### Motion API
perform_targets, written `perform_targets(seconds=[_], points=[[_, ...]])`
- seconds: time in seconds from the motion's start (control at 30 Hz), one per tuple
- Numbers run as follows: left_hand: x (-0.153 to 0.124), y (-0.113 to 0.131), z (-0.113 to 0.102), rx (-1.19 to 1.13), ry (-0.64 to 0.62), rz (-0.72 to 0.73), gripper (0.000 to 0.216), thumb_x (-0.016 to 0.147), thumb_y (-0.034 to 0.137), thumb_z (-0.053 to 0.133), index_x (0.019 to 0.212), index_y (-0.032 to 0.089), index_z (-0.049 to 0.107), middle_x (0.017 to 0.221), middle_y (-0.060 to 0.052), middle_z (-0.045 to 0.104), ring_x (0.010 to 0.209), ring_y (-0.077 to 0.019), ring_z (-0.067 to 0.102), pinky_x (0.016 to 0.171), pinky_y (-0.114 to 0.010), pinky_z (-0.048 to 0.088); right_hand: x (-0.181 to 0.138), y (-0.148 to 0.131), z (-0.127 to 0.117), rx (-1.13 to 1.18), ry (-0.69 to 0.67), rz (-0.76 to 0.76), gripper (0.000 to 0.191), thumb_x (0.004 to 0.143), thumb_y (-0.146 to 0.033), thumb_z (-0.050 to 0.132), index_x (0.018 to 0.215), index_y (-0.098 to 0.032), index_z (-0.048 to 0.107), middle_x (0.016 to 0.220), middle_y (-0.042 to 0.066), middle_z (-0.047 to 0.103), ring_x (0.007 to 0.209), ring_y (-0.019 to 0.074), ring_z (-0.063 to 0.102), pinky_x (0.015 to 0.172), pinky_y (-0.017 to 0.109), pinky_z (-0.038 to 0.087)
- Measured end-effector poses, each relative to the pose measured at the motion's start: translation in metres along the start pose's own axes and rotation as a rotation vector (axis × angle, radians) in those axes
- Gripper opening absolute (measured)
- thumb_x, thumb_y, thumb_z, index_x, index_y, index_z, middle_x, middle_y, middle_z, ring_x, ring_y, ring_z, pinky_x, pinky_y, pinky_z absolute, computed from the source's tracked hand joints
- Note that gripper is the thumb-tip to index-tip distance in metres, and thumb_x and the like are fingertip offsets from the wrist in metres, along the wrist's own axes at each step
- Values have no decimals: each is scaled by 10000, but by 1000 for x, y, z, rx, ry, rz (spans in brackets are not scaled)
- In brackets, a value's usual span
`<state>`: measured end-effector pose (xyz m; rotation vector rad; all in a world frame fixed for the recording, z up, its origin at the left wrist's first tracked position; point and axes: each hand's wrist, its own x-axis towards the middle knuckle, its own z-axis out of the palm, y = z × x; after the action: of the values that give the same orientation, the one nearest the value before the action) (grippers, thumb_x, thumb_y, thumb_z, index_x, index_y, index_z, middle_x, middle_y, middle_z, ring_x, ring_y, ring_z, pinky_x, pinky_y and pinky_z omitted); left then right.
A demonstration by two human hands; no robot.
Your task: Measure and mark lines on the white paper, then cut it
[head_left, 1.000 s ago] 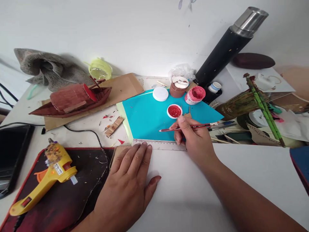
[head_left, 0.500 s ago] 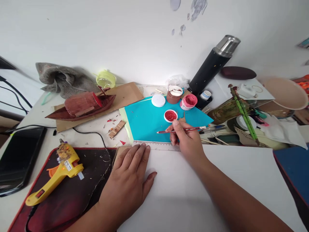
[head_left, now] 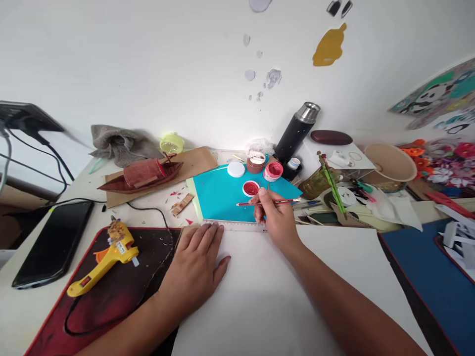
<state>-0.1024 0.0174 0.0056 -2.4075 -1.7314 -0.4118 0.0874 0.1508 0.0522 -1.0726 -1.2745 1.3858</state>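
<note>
My left hand (head_left: 198,257) lies palm down with its fingers stretched out on the left edge of a white paper sheet (head_left: 260,277). Its fingertips reach a clear ruler (head_left: 237,226) along the sheet's far edge. Between the fingers of my right hand (head_left: 276,215) is a dark red pencil (head_left: 247,203), held nearly level with its point to the left. Beneath it is a blue-green sheet (head_left: 218,198). Just beyond the hand sits a lid with red paint (head_left: 251,188), near a paint jar (head_left: 273,171), a brown jar (head_left: 256,162) and a white lid (head_left: 236,169).
A red model boat (head_left: 144,173) rests on cardboard (head_left: 196,159) at the back left. The yellow glue gun (head_left: 107,259) and its cord lie on a dark mat (head_left: 148,267), beside a black phone (head_left: 54,247). A black thermos (head_left: 297,131) leans near the wall.
The view has shifted and widened, so more wall and right side show. Both hands keep nearly the same place over the paper, and the pencil is still in my right hand.
</note>
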Motion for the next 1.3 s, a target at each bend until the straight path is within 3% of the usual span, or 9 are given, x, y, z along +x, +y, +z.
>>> perform_targets(seconds=[0.5,0.93,1.07,1.3], points=[[-1,-2,2,-30,11,-21,527,1081,411,513,1533,156,604,1451,-170,702,1371,-349,627,1211,-559,454,-11,13,-58,-74,115,-18,601,870,-778,763,726,-196,717,475,-43,515,445,129,470,450,263,376],[6,-4,-5,18,-56,3,514,1107,452,473,1507,163,615,1455,-166,697,1364,-343,627,1173,-536,481,-13,24,-65,-28,108,-44,608,915,-781,705,741,-199,720,479,-49,507,460,125,470,486,262,374],[9,7,-7,37,-72,8,529,1106,492,493,1499,165,628,1471,-182,687,1344,-358,636,1182,-563,460,-15,23,-66,-41,92,-42,598,917,-778,707,754,-203,731,485,-49,511,462,131,483,497,273,409],[19,35,-2,38,-90,43,602,1088,557,545,1498,124,632,1462,-195,692,1357,-350,638,1140,-494,508,-17,17,-68,-36,105,-31,589,919,-764,719,751,-199,738,506,-40,532,467,126,486,474,260,400]])
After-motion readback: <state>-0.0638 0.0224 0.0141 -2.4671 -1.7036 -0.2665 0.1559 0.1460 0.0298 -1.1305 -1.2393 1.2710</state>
